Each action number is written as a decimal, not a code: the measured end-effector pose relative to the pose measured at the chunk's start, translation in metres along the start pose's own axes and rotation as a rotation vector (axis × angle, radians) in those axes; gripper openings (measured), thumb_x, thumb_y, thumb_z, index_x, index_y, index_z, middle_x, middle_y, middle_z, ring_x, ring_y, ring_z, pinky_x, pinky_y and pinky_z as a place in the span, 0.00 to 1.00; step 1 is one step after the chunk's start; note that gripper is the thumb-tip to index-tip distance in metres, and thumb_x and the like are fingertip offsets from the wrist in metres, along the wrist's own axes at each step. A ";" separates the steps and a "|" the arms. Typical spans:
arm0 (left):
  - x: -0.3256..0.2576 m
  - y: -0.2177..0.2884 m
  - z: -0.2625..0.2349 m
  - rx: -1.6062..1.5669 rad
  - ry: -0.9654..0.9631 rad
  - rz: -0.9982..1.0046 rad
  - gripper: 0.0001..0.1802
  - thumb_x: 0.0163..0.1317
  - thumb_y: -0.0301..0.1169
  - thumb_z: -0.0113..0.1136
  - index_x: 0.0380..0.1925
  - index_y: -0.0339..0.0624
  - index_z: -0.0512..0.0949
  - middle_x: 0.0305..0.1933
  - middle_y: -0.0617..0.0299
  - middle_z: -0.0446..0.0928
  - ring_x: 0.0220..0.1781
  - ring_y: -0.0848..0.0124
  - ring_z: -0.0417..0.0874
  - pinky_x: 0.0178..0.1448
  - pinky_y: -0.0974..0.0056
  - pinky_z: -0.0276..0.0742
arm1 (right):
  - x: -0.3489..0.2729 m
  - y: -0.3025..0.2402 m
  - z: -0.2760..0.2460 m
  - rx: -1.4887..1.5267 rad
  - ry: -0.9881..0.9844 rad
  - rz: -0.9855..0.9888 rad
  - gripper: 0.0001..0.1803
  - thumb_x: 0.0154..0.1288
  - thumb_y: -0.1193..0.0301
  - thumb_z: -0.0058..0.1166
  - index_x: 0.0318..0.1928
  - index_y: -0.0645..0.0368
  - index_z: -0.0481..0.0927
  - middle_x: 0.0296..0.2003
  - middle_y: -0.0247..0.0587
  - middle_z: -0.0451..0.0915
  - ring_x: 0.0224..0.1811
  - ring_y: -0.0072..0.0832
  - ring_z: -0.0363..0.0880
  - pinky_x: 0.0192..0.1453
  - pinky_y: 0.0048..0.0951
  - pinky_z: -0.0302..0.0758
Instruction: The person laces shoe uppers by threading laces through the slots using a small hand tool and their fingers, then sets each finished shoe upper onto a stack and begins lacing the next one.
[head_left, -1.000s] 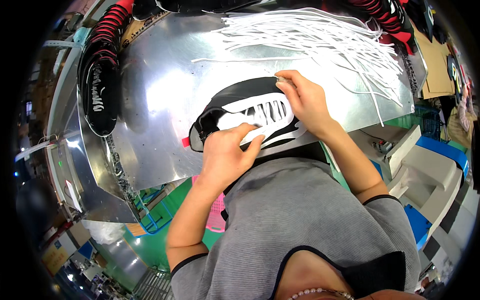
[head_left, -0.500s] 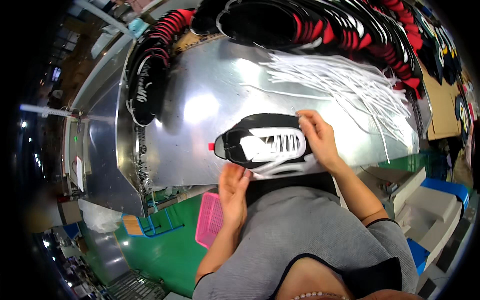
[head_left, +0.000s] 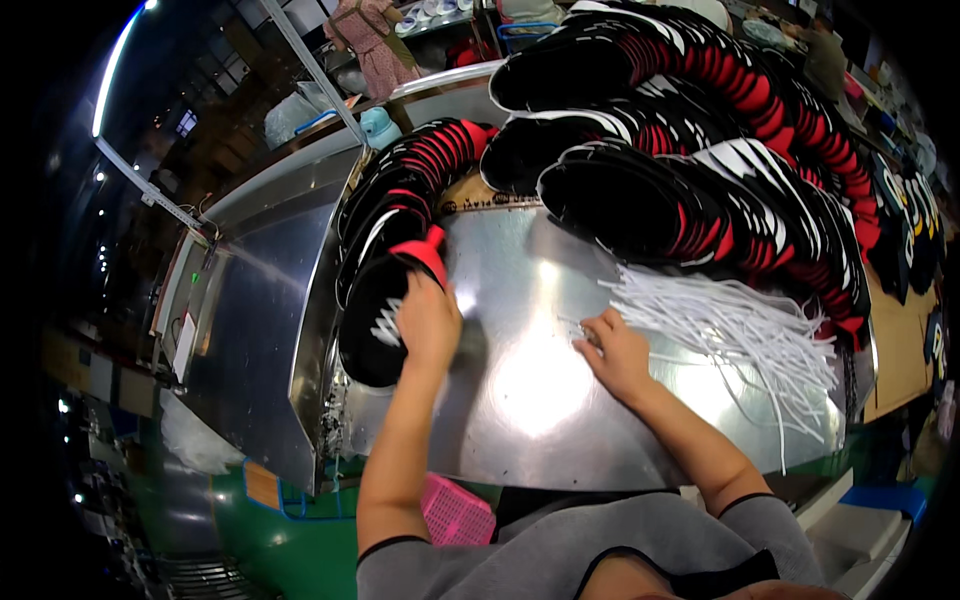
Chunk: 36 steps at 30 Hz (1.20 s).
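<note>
At the near end of the left row, my left hand (head_left: 430,325) is closed around the heel opening of a black shoe upper (head_left: 372,345). White zigzag lacing shows on this upper beside my fingers, and its red heel lining (head_left: 420,260) sticks up past them. The row of nested black and red shoe uppers (head_left: 405,185) continues behind it. My right hand (head_left: 617,352) is over the metal table, fingers curled together by the left ends of a pile of white shoelaces (head_left: 725,330). Whatever those fingertips pinch is too small to make out.
Large stacks of black, red and white uppers (head_left: 690,200) fill the table's far right. A raised metal edge (head_left: 315,340) bounds the metal tabletop (head_left: 500,430) on the left. Below the front edge sits a pink basket (head_left: 458,512). Another person (head_left: 375,45) stands at the far left.
The laced shoe upper has gone from the table's front middle to the left row, in my left hand. My right hand has left it and is now beside the shoelaces. The view has tilted upward.
</note>
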<state>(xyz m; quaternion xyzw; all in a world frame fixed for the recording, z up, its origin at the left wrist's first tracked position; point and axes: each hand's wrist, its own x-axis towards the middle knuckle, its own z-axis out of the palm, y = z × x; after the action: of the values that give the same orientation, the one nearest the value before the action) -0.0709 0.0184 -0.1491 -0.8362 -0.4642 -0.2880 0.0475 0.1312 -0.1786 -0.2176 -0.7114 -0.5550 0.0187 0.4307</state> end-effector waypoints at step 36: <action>0.107 0.228 0.043 -0.336 -0.028 0.905 0.52 0.40 0.30 0.77 0.69 0.44 0.63 0.73 0.47 0.62 0.77 0.53 0.58 0.78 0.43 0.46 | -0.006 0.011 0.011 0.042 -0.137 -0.059 0.06 0.66 0.67 0.55 0.39 0.55 0.76 0.36 0.38 0.77 0.25 0.42 0.80 0.26 0.42 0.77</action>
<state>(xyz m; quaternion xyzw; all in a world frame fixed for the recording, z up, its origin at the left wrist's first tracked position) 0.1736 -0.0154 -0.0858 -0.9541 -0.0016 -0.2982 0.0260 0.1318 -0.1771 -0.2338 -0.6827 -0.6033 0.0665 0.4069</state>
